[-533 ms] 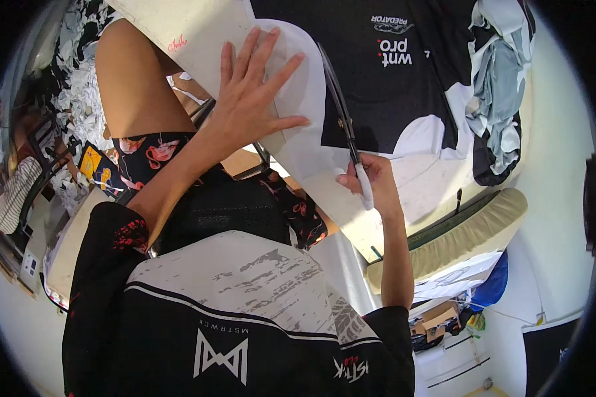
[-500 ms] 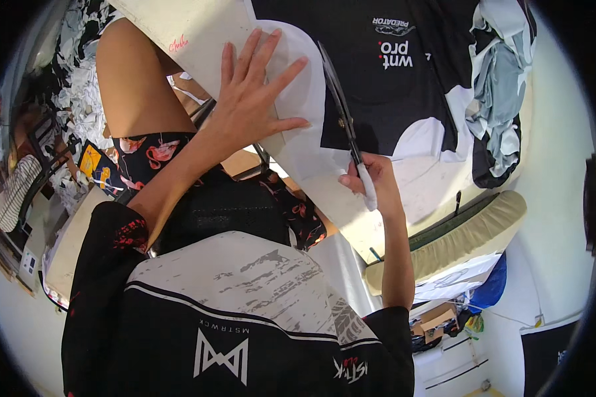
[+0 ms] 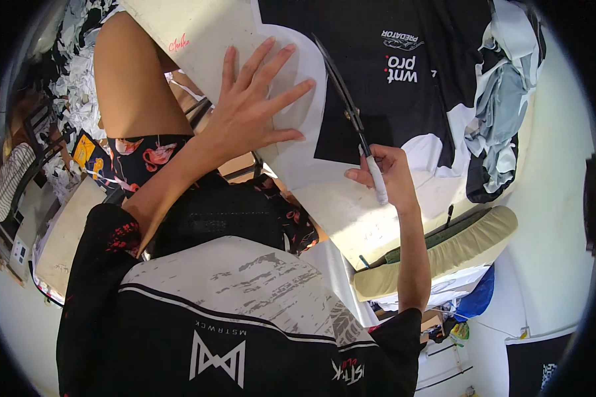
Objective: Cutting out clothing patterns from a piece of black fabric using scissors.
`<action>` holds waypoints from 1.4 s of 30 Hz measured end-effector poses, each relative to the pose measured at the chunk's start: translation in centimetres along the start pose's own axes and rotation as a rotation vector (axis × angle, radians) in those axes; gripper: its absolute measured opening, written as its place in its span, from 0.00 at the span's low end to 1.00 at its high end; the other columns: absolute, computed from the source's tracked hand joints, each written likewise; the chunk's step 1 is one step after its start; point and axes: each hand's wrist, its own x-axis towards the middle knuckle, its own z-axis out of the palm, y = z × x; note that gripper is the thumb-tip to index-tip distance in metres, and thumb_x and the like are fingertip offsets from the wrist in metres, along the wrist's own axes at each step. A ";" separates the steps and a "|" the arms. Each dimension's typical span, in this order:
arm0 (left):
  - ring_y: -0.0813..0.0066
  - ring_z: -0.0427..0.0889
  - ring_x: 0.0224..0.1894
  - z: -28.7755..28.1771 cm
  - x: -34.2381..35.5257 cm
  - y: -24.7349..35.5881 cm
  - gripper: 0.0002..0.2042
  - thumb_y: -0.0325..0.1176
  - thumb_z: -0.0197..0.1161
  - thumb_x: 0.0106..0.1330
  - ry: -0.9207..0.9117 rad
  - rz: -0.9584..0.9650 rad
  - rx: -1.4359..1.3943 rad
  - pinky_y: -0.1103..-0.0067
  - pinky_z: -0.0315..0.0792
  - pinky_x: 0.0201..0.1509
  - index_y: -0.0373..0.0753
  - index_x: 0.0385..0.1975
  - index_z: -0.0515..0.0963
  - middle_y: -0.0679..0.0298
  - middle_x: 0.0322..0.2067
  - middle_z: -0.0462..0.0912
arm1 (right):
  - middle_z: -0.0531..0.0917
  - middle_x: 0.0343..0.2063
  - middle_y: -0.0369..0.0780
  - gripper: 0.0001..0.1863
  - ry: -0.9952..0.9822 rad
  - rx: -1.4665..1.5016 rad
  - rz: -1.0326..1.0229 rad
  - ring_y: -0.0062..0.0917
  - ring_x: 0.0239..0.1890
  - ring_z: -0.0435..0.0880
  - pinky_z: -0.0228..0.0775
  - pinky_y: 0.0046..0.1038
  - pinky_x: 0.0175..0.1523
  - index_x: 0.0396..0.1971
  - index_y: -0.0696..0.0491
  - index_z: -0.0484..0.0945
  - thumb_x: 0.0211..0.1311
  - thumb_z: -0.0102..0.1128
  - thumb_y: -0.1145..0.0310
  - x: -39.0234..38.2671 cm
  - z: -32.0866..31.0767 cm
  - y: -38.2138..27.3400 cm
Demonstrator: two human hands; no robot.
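My left hand (image 3: 250, 112) lies flat with its fingers spread, on the white margin (image 3: 311, 59) along the curved edge of a black printed fabric panel (image 3: 361, 135). In my right hand (image 3: 394, 173) is a pair of long dark scissors (image 3: 338, 83), held by a handle wrapped in white. Its blades point away from me and lean left, lying over the panel near its curved border. They look nearly closed. Whether cloth sits between them I cannot tell.
The pale table (image 3: 341, 205) carries the panel and a white rounded cloth piece (image 3: 422, 151). Grey and white scraps (image 3: 506, 112) bunch up at its right. A padded beige board (image 3: 444, 255) stands at the near right. White cuttings (image 3: 83, 92) are heaped at the far left.
My right hand has shifted right and slightly away from me, and the scissors tilt more to the left. My left hand stays spread flat, almost in place. The whole view has shifted slightly.
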 end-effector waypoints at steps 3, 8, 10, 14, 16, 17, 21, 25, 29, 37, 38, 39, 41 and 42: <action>0.50 0.50 0.78 -0.2 -0.1 -0.1 0.43 0.59 0.80 0.39 -0.004 0.016 -0.021 0.36 0.38 0.75 0.64 0.63 0.76 0.60 0.75 0.57 | 0.73 0.18 0.27 0.19 -0.029 -0.103 -0.014 0.08 0.22 0.66 0.57 0.17 0.27 0.20 0.52 0.74 0.47 0.84 0.72 0.6 -1.3 -0.1; 0.50 0.52 0.78 -0.6 -0.3 -0.3 0.41 0.55 0.81 0.39 -0.005 0.020 -0.042 0.37 0.37 0.76 0.63 0.61 0.78 0.61 0.75 0.59 | 0.72 0.17 0.26 0.20 -0.080 -0.172 -0.029 0.08 0.22 0.65 0.55 0.17 0.27 0.21 0.52 0.74 0.45 0.86 0.71 1.4 -3.2 -0.9; 0.51 0.52 0.78 -0.7 -0.3 -0.3 0.40 0.55 0.82 0.38 -0.004 0.019 -0.066 0.37 0.36 0.76 0.62 0.59 0.79 0.62 0.74 0.60 | 0.72 0.17 0.26 0.20 -0.109 -0.205 -0.046 0.08 0.21 0.64 0.55 0.17 0.27 0.20 0.52 0.74 0.44 0.86 0.71 1.6 -3.9 -1.5; 0.49 0.53 0.78 -1.0 -0.6 -0.5 0.38 0.53 0.81 0.40 -0.024 0.024 -0.078 0.39 0.36 0.77 0.62 0.59 0.80 0.62 0.74 0.61 | 0.73 0.17 0.27 0.21 -0.135 -0.374 0.045 0.09 0.21 0.65 0.55 0.18 0.27 0.19 0.53 0.74 0.43 0.86 0.71 2.2 -5.1 -2.8; 0.51 0.51 0.78 -1.0 -0.4 -0.7 0.37 0.53 0.83 0.38 0.009 0.064 -0.131 0.35 0.34 0.76 0.59 0.55 0.80 0.65 0.74 0.61 | 0.73 0.17 0.27 0.20 -0.164 -0.348 -0.027 0.09 0.22 0.66 0.56 0.19 0.28 0.20 0.53 0.74 0.42 0.86 0.73 2.7 -5.8 -3.7; 0.51 0.51 0.78 -1.2 -0.5 -0.8 0.37 0.53 0.83 0.38 -0.009 0.046 -0.132 0.35 0.34 0.76 0.59 0.55 0.80 0.65 0.74 0.61 | 0.73 0.18 0.27 0.20 -0.212 -0.320 -0.022 0.09 0.22 0.66 0.56 0.19 0.28 0.20 0.53 0.74 0.41 0.85 0.73 3.1 -6.0 -4.2; 0.52 0.51 0.78 -1.2 -0.5 -0.7 0.36 0.53 0.83 0.38 -0.046 0.045 -0.138 0.35 0.33 0.75 0.59 0.54 0.80 0.66 0.74 0.61 | 0.71 0.19 0.27 0.20 -0.278 -0.283 0.018 0.09 0.23 0.67 0.55 0.18 0.29 0.22 0.53 0.74 0.40 0.85 0.73 5.1 -6.6 -5.6; 0.53 0.51 0.78 -1.1 -0.3 -0.8 0.35 0.51 0.83 0.39 -0.024 0.049 -0.139 0.34 0.34 0.75 0.58 0.53 0.80 0.65 0.74 0.61 | 0.71 0.19 0.27 0.22 -0.287 -0.313 0.035 0.10 0.23 0.66 0.56 0.18 0.29 0.22 0.52 0.73 0.39 0.86 0.71 6.1 -7.0 -6.8; 0.53 0.52 0.78 -1.1 -0.3 -0.8 0.35 0.51 0.83 0.39 -0.044 0.038 -0.155 0.34 0.35 0.75 0.58 0.54 0.80 0.65 0.74 0.61 | 0.71 0.18 0.27 0.22 -0.310 -0.403 -0.003 0.10 0.22 0.66 0.57 0.18 0.29 0.21 0.52 0.73 0.39 0.86 0.70 6.5 -7.5 -7.4; 0.51 0.57 0.76 -1.3 -0.6 -0.8 0.33 0.52 0.81 0.41 -0.025 0.015 -0.150 0.39 0.33 0.77 0.60 0.54 0.82 0.63 0.72 0.66 | 0.71 0.18 0.27 0.23 -0.319 -0.598 -0.020 0.09 0.22 0.66 0.57 0.17 0.28 0.20 0.53 0.74 0.38 0.88 0.72 7.8 -10.0 -8.0; 0.51 0.57 0.76 -1.3 -0.6 -0.8 0.33 0.52 0.81 0.41 -0.044 0.013 -0.147 0.39 0.33 0.77 0.60 0.54 0.82 0.63 0.72 0.66 | 0.71 0.18 0.27 0.23 -0.335 -0.618 -0.052 0.09 0.22 0.66 0.56 0.17 0.28 0.20 0.53 0.74 0.37 0.88 0.72 8.0 -10.2 -8.2; 0.52 0.57 0.77 -1.2 -0.6 -0.8 0.32 0.51 0.82 0.42 -0.009 0.021 -0.160 0.38 0.34 0.77 0.57 0.51 0.82 0.63 0.72 0.65 | 0.71 0.18 0.27 0.23 -0.320 -0.628 -0.039 0.09 0.22 0.66 0.56 0.17 0.28 0.20 0.53 0.74 0.37 0.88 0.72 8.3 -10.4 -8.4; 0.53 0.56 0.77 -1.0 -0.5 -0.8 0.30 0.49 0.82 0.42 0.024 0.035 -0.177 0.37 0.36 0.76 0.54 0.49 0.82 0.63 0.72 0.65 | 0.72 0.19 0.28 0.24 -0.368 -0.632 -0.031 0.10 0.22 0.67 0.59 0.18 0.29 0.20 0.54 0.74 0.35 0.90 0.71 8.7 -10.8 -8.9; 0.54 0.57 0.77 -1.0 -0.6 -0.8 0.28 0.48 0.82 0.43 0.040 0.025 -0.184 0.38 0.36 0.77 0.53 0.47 0.83 0.62 0.71 0.66 | 0.72 0.19 0.28 0.24 -0.348 -0.638 -0.014 0.10 0.22 0.67 0.59 0.18 0.29 0.20 0.54 0.74 0.35 0.90 0.71 8.8 -10.9 -9.1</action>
